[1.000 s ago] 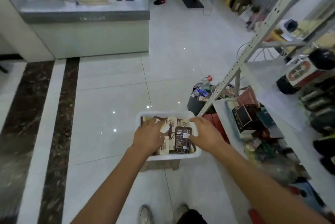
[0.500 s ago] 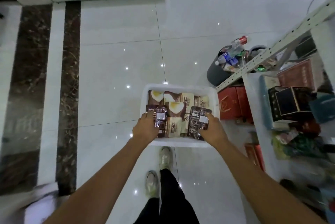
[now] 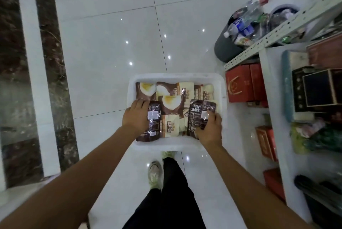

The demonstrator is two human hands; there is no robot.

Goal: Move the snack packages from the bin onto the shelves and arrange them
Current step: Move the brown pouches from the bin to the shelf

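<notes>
A white plastic bin (image 3: 177,76) stands on the floor in front of my feet, filled with several brown and cream snack packages (image 3: 173,102). My left hand (image 3: 136,117) grips a dark brown package (image 3: 152,121) at the bin's left side. My right hand (image 3: 210,128) pinches another dark brown package (image 3: 199,115) at the bin's right side, its label facing up. The white metal shelf (image 3: 273,99) stands to the right of the bin.
A dark waste bucket (image 3: 224,47) full of plastic bottles sits beyond the shelf post. Red boxes (image 3: 242,85) lie on the floor under the shelf. Dark and red boxes (image 3: 318,88) crowd the shelf. Glossy white tiles stretch left to a dark marble strip (image 3: 53,73).
The view has tilted down from the shop floor to straight over the bin. Both hands have closed on dark packages, which are lifted slightly from the pile.
</notes>
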